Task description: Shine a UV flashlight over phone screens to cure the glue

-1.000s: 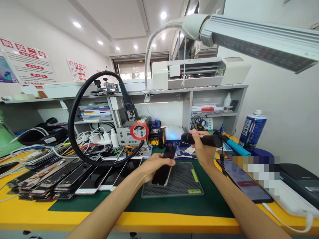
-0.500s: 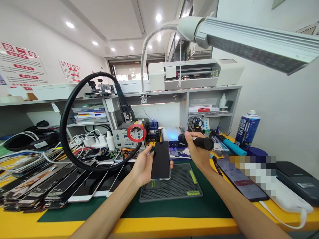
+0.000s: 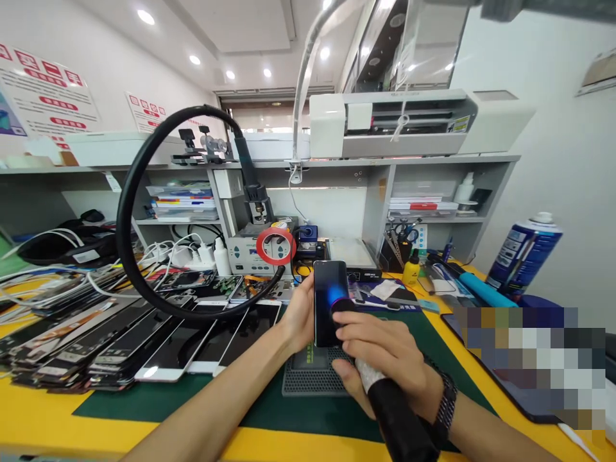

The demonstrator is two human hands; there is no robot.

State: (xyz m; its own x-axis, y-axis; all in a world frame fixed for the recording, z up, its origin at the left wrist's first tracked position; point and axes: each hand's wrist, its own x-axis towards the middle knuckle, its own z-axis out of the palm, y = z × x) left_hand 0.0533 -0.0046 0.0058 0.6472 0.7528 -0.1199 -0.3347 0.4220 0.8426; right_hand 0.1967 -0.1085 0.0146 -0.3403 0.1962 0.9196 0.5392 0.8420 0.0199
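Note:
My left hand (image 3: 299, 314) grips a dark smartphone (image 3: 330, 296) upright by its edge, screen facing me, above a grey perforated mat (image 3: 308, 378). My right hand (image 3: 385, 359) is wrapped round a black torch-like tool (image 3: 397, 417). The tool's front end points at the phone and casts a blue glow on the screen's lower part. Both hands meet just above the mat near the front of the bench.
Several phones and screens (image 3: 120, 340) lie in rows on the left of the yellow bench (image 3: 58, 423). A black hose loop (image 3: 139, 192) arches over them. A rework station (image 3: 255, 253), shelves, a blue spray can (image 3: 522, 253) and a blurred patch on the right surround the green mat (image 3: 231, 398).
My right hand swung the black tool from the back of the bench down to the phone's screen. My left hand raised the phone upright. The view tilted up slightly.

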